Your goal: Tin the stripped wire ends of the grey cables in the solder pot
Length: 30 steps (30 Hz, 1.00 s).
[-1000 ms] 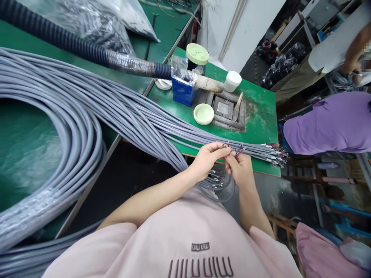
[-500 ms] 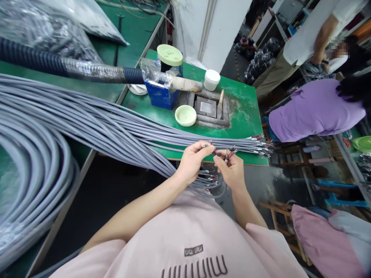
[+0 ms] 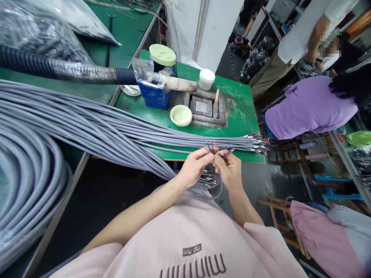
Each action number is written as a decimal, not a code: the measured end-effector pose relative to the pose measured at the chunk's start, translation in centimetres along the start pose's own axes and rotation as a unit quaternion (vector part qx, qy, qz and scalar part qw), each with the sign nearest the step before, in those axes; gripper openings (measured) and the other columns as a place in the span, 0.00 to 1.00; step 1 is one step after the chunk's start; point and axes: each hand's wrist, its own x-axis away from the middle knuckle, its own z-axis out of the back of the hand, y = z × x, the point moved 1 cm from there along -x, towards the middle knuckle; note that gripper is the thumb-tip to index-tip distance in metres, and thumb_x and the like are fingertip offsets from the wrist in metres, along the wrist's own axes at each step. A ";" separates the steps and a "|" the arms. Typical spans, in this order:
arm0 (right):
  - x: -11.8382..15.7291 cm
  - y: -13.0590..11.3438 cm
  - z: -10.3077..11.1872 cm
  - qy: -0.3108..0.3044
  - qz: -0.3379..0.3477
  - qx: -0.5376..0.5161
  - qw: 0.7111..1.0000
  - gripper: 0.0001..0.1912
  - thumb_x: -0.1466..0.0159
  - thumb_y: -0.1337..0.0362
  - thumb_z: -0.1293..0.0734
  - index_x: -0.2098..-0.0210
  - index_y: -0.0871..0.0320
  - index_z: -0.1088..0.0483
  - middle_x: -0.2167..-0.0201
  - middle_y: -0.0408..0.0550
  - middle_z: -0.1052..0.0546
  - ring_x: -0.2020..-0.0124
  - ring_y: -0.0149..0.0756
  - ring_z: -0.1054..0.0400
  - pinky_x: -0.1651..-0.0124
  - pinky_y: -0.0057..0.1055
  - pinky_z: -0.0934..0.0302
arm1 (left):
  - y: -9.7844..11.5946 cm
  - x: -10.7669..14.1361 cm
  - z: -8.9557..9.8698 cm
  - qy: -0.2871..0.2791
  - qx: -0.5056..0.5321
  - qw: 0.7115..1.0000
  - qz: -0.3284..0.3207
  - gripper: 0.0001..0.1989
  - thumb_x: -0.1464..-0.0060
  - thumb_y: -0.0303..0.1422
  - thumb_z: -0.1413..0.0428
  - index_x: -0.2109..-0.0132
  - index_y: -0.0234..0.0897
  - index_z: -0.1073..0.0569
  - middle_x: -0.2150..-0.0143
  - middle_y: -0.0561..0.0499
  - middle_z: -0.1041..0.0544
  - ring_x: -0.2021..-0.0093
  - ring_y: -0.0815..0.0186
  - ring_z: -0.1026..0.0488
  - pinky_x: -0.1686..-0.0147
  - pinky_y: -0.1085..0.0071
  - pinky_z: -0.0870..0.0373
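My left hand (image 3: 197, 165) pinches some thin coloured wires (image 3: 211, 147) at the stripped end of a grey cable. Right beside it, my right hand (image 3: 230, 166) is closed on more coloured wires (image 3: 227, 153) of what looks like the same cable end. The fingertips of both hands nearly meet, and the wires fan upward above them. Below my hands, several other cable ends (image 3: 209, 177) hang near my lap. Just beyond, a bundle of grey cables (image 3: 185, 138) lies along the green table, its stripped, multicoloured wire ends (image 3: 259, 143) at the right.
A square metal pot (image 3: 202, 107) is set in the table, with a wooden-handled scraper (image 3: 216, 103) beside it. Around it are a pale green dish (image 3: 181, 116), a white tub (image 3: 206, 79), a blue box (image 3: 155, 94) and a ribbed hose (image 3: 84, 72). Co-workers are at the right.
The wires in my left hand now spread out more above the fingers, and the two hands have drawn closer together. The whole view has shifted slightly.
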 end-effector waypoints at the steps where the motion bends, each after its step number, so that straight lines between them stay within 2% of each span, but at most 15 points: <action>1: 0.1 0.1 -0.1 -0.003 -0.004 -0.002 1.000 0.12 0.37 0.55 0.34 0.71 0.57 0.32 0.80 0.38 0.31 0.82 0.25 0.39 0.78 0.25 0.45 | 0.0 0.0 -0.1 0.003 0.004 1.000 0.001 0.11 0.53 0.36 0.35 0.65 0.32 0.22 0.74 0.52 0.26 0.75 0.70 0.29 0.73 0.71 0.30; 6: 0.3 0.1 -0.2 -0.016 -0.010 0.012 1.000 0.13 0.37 0.55 0.34 0.72 0.57 0.33 0.80 0.39 0.30 0.82 0.25 0.39 0.78 0.25 0.44 | 0.4 0.0 -0.3 0.024 0.007 1.000 -0.001 0.11 0.53 0.37 0.35 0.68 0.32 0.24 0.76 0.54 0.28 0.77 0.71 0.31 0.75 0.73 0.32; 11: 0.4 -0.2 -0.1 -0.034 -0.009 0.024 0.999 0.18 0.35 0.54 0.37 0.77 0.57 0.36 0.84 0.38 0.33 0.84 0.25 0.40 0.78 0.25 0.44 | 0.2 0.2 -0.3 0.032 -0.028 0.999 0.003 0.13 0.52 0.38 0.36 0.67 0.32 0.26 0.78 0.54 0.28 0.80 0.69 0.30 0.77 0.70 0.31; 20: 0.2 0.1 -0.5 -0.059 -0.044 0.004 0.997 0.17 0.34 0.54 0.37 0.75 0.58 0.33 0.85 0.38 0.33 0.86 0.25 0.41 0.81 0.24 0.47 | 0.7 0.2 -0.5 0.074 -0.005 0.997 -0.009 0.15 0.52 0.37 0.36 0.71 0.35 0.34 0.81 0.58 0.32 0.85 0.68 0.31 0.84 0.73 0.36; 26: 0.3 0.0 -0.8 -0.049 -0.043 0.002 0.998 0.15 0.35 0.53 0.36 0.73 0.57 0.32 0.84 0.37 0.33 0.85 0.25 0.42 0.81 0.24 0.47 | 0.8 0.3 -0.3 0.109 -0.004 0.994 -0.010 0.14 0.53 0.36 0.36 0.72 0.34 0.32 0.80 0.57 0.32 0.83 0.72 0.32 0.81 0.75 0.35; 30: 0.3 0.1 -0.9 -0.049 -0.046 -0.001 0.998 0.15 0.35 0.53 0.36 0.73 0.57 0.32 0.84 0.37 0.33 0.86 0.25 0.42 0.81 0.25 0.47 | 0.9 0.4 -0.3 0.101 -0.004 0.995 -0.011 0.13 0.52 0.37 0.36 0.71 0.34 0.31 0.80 0.57 0.31 0.83 0.71 0.31 0.82 0.74 0.36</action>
